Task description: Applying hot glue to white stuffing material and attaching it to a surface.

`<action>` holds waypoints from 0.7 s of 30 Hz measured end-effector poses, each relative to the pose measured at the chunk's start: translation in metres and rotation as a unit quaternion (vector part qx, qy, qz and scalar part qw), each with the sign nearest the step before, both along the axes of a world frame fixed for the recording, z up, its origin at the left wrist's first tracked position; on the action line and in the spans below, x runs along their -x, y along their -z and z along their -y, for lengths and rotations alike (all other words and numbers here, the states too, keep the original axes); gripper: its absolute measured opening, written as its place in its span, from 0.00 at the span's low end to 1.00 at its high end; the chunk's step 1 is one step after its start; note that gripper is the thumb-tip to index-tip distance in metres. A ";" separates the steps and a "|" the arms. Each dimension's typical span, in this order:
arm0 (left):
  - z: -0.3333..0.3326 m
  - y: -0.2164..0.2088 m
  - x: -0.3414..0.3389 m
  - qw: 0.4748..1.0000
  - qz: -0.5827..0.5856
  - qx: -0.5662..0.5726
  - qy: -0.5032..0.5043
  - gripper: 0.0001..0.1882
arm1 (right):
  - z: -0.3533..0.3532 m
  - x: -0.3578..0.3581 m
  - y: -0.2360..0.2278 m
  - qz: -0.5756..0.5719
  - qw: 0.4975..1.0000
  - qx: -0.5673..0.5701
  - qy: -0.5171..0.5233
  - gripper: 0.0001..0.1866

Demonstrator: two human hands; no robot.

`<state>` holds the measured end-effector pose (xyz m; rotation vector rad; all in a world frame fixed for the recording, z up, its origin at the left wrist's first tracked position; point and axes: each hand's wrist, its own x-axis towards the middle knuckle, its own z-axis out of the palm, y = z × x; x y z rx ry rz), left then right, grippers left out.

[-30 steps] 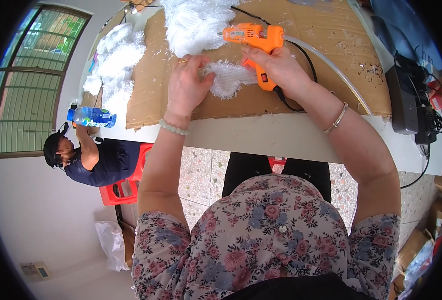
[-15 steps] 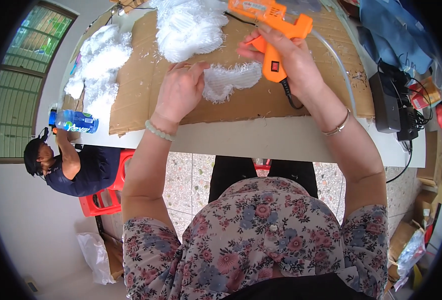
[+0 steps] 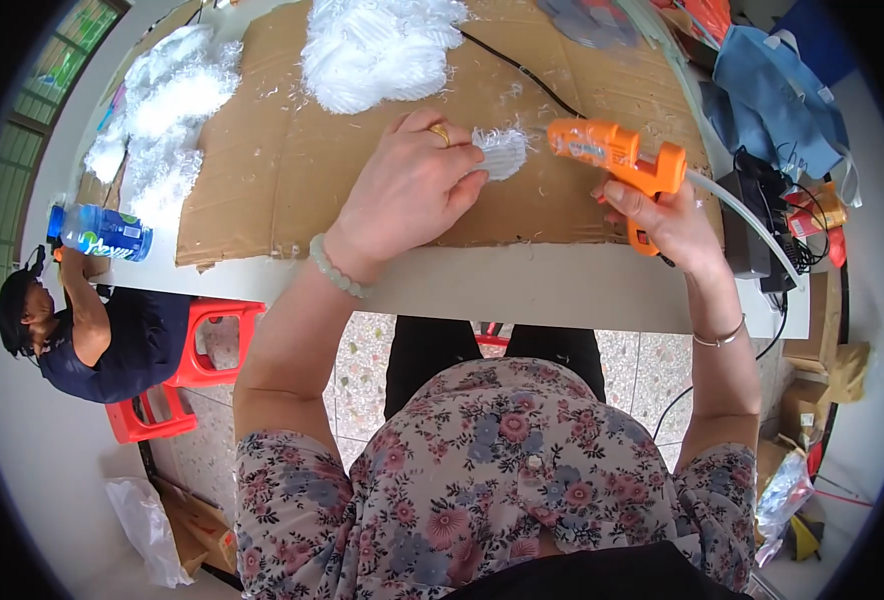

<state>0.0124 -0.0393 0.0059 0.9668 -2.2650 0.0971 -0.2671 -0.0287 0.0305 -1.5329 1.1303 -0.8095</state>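
Observation:
My right hand point(image 3: 668, 222) is wrapped round the handle of an orange hot glue gun point(image 3: 599, 143). Its nozzle points left at a small white piece of ribbed, frayed fabric point(image 3: 505, 153). Over the left part of that piece lies my left hand point(image 3: 412, 185), its fingers curled and closed on it; the hand hides much of the fabric. A clear glue stick point(image 3: 747, 222) sticks out from the back of the gun and curves down to the right. Beneath everything is a sheet of brown cardboard point(image 3: 292, 190) strewn with white threads.
A thick white frayed pile point(image 3: 377, 55) lies beyond my left hand, more white pieces point(image 3: 167, 110) further left. A bottle point(image 3: 102, 232) stands near a seated person point(image 3: 112, 335) at left. At right are a black box point(image 3: 747, 225), tangled cables and a blue bag point(image 3: 777, 85).
The glue gun has moved right and nearer me, away from above the fabric's right end. My left hand has shifted right and covers more of the fabric. The whole view has shifted slightly.

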 end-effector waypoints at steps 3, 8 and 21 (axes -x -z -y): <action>-0.003 0.006 0.002 1.000 0.012 -0.022 0.001 0.06 | -0.007 -0.003 0.003 -0.161 0.987 0.007 0.030 0.16; -0.006 0.007 0.002 0.999 0.024 -0.013 -0.018 0.06 | -0.006 -0.013 0.000 -0.139 0.989 -0.021 0.037 0.16; -0.007 0.008 0.001 0.999 0.042 -0.004 -0.027 0.06 | 0.003 -0.022 -0.002 -0.190 0.980 0.035 0.037 0.18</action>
